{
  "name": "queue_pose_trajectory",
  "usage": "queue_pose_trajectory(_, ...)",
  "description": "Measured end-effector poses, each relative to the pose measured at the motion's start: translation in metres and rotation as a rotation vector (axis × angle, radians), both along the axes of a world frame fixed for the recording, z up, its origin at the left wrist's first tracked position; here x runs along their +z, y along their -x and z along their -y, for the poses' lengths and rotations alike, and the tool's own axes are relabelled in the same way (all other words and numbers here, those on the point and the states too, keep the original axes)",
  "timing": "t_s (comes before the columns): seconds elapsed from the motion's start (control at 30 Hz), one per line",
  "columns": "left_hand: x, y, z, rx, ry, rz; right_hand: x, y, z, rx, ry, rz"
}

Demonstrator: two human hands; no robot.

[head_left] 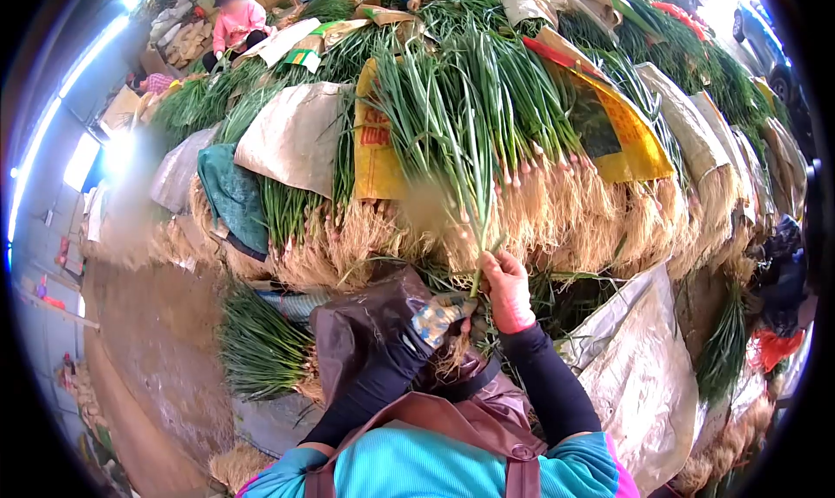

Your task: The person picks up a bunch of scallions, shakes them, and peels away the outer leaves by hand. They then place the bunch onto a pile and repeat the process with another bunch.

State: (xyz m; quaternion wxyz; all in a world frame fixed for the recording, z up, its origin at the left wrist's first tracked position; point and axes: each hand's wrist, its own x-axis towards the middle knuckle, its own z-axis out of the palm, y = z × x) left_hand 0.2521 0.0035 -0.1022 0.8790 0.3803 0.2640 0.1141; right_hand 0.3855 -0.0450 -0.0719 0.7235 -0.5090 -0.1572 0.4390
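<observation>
My left hand (pixel 439 315), in a patterned glove, grips the root end of a bunch of green onions (pixel 465 237) just above my lap. Pale roots hang below that hand near my apron. My right hand (pixel 507 291), bare, pinches a green stalk of the same bunch a little higher up. The bunch's long green leaves rise away from me, into a big pile of green onions (pixel 487 133) stacked with their roots facing me.
Woven sacks (pixel 296 137) and yellow bags (pixel 626 133) lie among the stacked onions. A smaller heap of onions (pixel 257 346) lies on the floor at my left. Another sack (pixel 644 359) lies at my right. A person in pink (pixel 237 24) sits far back left.
</observation>
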Motion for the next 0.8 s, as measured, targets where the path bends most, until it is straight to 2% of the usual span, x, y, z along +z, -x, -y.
queue_pose_trajectory(0.07, -0.005, -0.007, 0.000, -0.139, -0.101, 0.040, -0.008, -0.001, 0.012, -0.038, -0.002, -0.063)
queue_pose_trajectory(0.13, 0.000, -0.013, 0.006, -0.042, 0.206, 0.151, 0.006, 0.005, 0.031, 0.116, 0.062, -0.287)
queue_pose_trajectory(0.17, -0.001, -0.013, 0.000, -0.024, 0.187, 0.190, -0.009, 0.015, 0.033, 0.088, 0.057, -0.246)
queue_pose_trajectory(0.2, -0.003, -0.011, -0.007, 0.000, 0.171, 0.228, -0.050, 0.013, 0.035, 0.025, 0.097, 0.039)
queue_pose_trajectory(0.23, -0.003, -0.008, -0.016, 0.016, 0.085, 0.160, -0.054, -0.001, 0.042, -0.019, 0.194, 0.711)
queue_pose_trajectory(0.27, 0.005, -0.004, -0.024, 0.034, 0.031, 0.267, -0.058, -0.021, 0.055, -0.061, 0.285, 1.385)
queue_pose_trajectory(0.33, 0.028, 0.001, -0.037, 0.120, 0.004, 0.428, -0.151, -0.065, 0.072, 0.880, 1.035, 1.452)
queue_pose_trajectory(0.4, 0.036, 0.007, -0.050, 0.143, 0.093, 0.457, -0.079, -0.072, 0.062, 0.844, 1.034, 1.706)
queue_pose_trajectory(0.43, 0.035, 0.006, -0.058, 0.060, 0.023, 0.469, -0.042, -0.078, 0.038, 0.624, 0.950, 1.688)
queue_pose_trajectory(0.47, 0.032, 0.001, -0.075, -0.154, -0.136, 0.402, -0.008, -0.079, 0.009, 0.418, 0.865, 1.652)
queue_pose_trajectory(0.5, 0.026, -0.010, -0.082, -0.244, -0.069, 0.493, 0.016, -0.077, -0.018, 0.102, 0.675, 1.569)
queue_pose_trajectory(0.53, 0.020, -0.019, -0.086, -0.335, -0.006, 0.587, 0.021, -0.079, -0.044, -0.137, 0.514, 1.619)
queue_pose_trajectory(0.57, 0.010, -0.017, -0.088, -0.190, 0.111, 0.359, 0.028, -0.082, -0.067, -0.159, 0.511, 1.686)
queue_pose_trajectory(0.6, 0.025, -0.023, -0.087, -0.128, 0.021, 0.388, 0.009, -0.091, -0.090, -0.168, 0.444, 1.702)
queue_pose_trajectory(0.67, 0.040, -0.028, -0.085, 0.102, -0.096, 0.175, 0.019, -0.080, -0.098, -0.101, 0.634, 1.597)
queue_pose_trajectory(0.7, 0.035, -0.033, -0.093, 0.138, -0.227, -0.077, 0.021, -0.072, -0.089, -0.150, 0.538, 1.595)
queue_pose_trajectory(0.73, 0.043, -0.037, -0.092, 0.129, -0.327, -0.085, 0.019, -0.058, -0.070, -0.189, 0.444, 1.594)
queue_pose_trajectory(0.8, 0.042, -0.046, -0.094, 0.100, -0.349, -0.258, 0.035, -0.021, -0.028, -0.090, 0.411, 1.644)
